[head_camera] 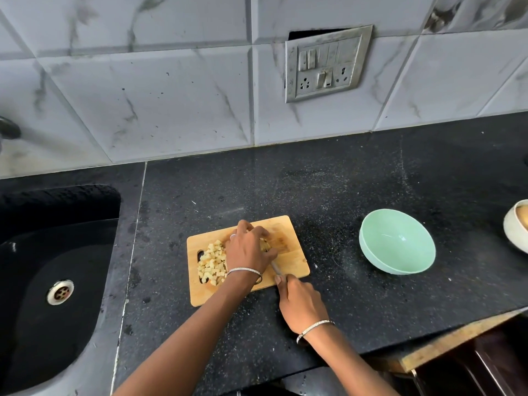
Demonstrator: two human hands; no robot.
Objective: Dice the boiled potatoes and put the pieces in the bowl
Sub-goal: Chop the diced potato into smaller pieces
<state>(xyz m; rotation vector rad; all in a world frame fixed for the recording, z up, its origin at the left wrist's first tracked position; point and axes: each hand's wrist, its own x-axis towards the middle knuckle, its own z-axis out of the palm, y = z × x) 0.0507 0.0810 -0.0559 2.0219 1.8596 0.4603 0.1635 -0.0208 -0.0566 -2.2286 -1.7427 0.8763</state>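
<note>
Wooden board [291, 261]: left hand [250, 250] pins potato, right hand [300, 302] grips knife [276, 267].

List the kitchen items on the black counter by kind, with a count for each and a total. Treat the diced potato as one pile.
Rectangular wooden chopping board: 1
Bowls: 2, a mint green round bowl and a white bowl cut off by the frame edge
Knife: 1
Pile of pale yellow potato cubes: 1
Total: 5

Knife blade [275, 266] and potato under left hand [249, 250]
</note>
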